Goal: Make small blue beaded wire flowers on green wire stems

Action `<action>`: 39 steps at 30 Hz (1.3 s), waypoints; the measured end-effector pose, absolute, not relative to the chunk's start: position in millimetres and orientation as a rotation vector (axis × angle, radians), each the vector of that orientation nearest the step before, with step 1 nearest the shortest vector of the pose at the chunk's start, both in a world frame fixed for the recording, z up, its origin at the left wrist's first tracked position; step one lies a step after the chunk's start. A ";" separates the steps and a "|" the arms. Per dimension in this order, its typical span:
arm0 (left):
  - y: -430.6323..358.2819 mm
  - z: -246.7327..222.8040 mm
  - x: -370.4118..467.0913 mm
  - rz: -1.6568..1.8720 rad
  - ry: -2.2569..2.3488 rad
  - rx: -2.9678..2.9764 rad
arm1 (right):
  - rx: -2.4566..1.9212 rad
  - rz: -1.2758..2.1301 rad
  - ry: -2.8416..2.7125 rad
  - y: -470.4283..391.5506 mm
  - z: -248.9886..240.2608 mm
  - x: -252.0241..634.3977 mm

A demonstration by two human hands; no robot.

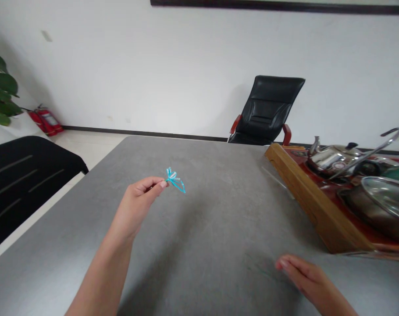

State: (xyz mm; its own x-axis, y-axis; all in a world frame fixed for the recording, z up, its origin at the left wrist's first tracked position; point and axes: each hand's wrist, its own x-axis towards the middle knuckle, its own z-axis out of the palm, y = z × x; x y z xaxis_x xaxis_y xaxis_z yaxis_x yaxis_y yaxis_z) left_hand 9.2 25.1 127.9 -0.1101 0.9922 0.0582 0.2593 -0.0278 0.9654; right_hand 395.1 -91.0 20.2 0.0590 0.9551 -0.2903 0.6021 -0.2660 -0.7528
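Observation:
My left hand (146,192) pinches a small light-blue beaded ornament (175,179) between thumb and fingertips, held above the grey table (215,188). Its loops, some clear and some blue, point away from the fingers to the right. At the lower right, my right hand (300,271) is closed, thumb and fingertips pressed together. A thin dark green strand (263,271) shows faintly just left of those fingertips, blurred; whether they grip it cannot be made out.
A wooden tray (304,202) at the right bears a steel kettle (334,159) and a glass-lidded pan (377,206). A thin clear strip (278,181) lies beside it. Black chairs stand behind the table (270,107) and at its left (31,175).

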 end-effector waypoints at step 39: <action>13.0 126.8 43.4 0.817 0.976 1.374 | -0.791 1.952 -0.726 0.8 70.2 217.8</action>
